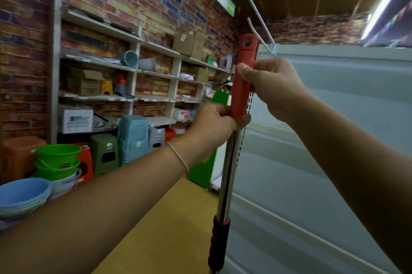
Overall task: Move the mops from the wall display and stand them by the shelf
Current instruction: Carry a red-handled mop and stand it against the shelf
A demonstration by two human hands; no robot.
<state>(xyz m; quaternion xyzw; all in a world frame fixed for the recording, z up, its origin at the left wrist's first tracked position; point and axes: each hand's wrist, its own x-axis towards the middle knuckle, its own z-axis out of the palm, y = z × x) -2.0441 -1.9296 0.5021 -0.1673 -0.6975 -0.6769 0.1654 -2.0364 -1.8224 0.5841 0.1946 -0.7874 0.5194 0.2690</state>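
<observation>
Centrally, one mop (pixel 229 162) stands nearly upright between both hands, close against the left edge of the white display panel (pixel 334 139). Only its handle shows; the head is out of view. Top section: smooth matte red plastic sleeve, cylindrical, with a separate cap piece at the very top. Below it: polished metal tube, reflective. Lower down: a ribbed black-and-red grip collar, soft-looking.

Left hand (pixel 214 126): fingers curled round the pole right at the lower end of the red sleeve, thumb side toward the camera. A thin pale bracelet (pixel 178 156) sits on that wrist.
Right hand (pixel 267 86): fingers wrapped round the sleeve from the right, thumb tip pressed flat on its front, higher up than the left hand.

Surroundings: two white wire hooks (pixel 260 32) project from the panel's top corner, just above and right of the cap; whether the cap touches the lower hook cannot be told. A perforated upright strip runs down the panel edge directly behind the pole.

Far left: brick-pattern wall with pale shelves (pixel 133 68) holding cardboard boxes, grey tubs and small goods. On the floor beneath: stacked plastic stools in blue (pixel 132 137), green and orange, nested green buckets (pixel 56 160), and blue basins (pixel 22 195) nearest on the left. Floor is yellow-tan, smooth.
</observation>
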